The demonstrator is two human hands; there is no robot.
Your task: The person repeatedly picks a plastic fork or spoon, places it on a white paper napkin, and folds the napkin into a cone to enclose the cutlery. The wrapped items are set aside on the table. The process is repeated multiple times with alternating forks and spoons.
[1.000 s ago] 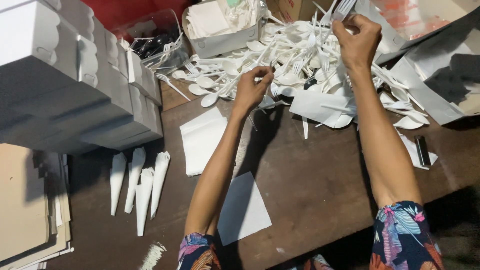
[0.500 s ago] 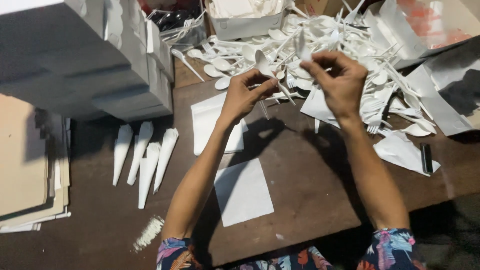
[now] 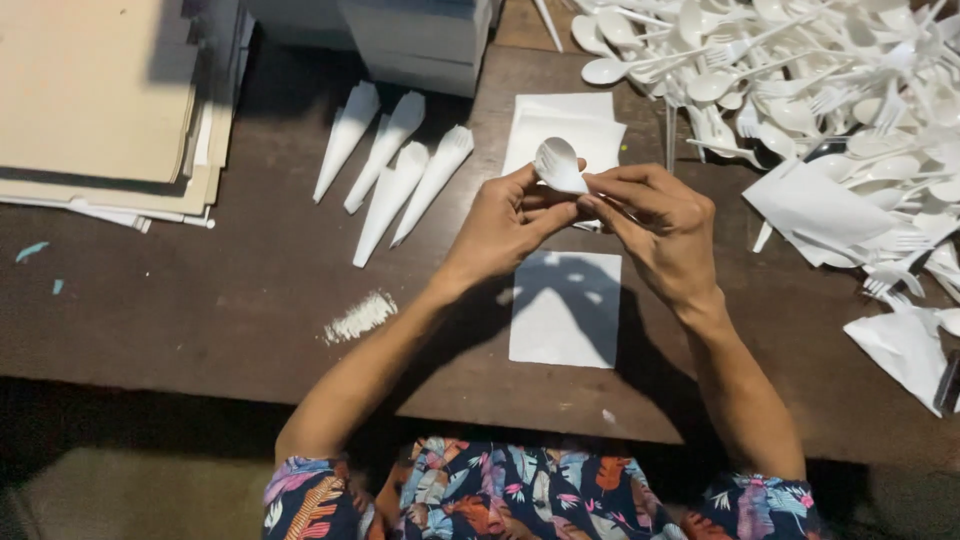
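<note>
Nearest the worktop's (image 3: 200,300) front edge, a single white napkin (image 3: 565,308) is lying flat and square, directly beneath the hands, seemingly laid out ready as a wrapper. Just above it, the left hand (image 3: 500,225) and the right hand (image 3: 655,225) are meeting fingertip to fingertip, both pinching one white plastic spoon (image 3: 558,165); its bowl is sticking up between the thumbs while the handle is running hidden under the right fingers. Both grips are closed on that spoon, held over the sheet. A little further in, a small stack of napkins (image 3: 565,125) is waiting behind the hands, within easy reach. To the left of it, four rolled white paper cones (image 3: 395,170) are lying side by side, looking like finished wraps set aside. Along the right edge and far right corner, a loose heap of white spoons and forks (image 3: 800,70) is sprawling. At the far left corner, flat cardboard sheets (image 3: 100,90) are sitting stacked
</note>
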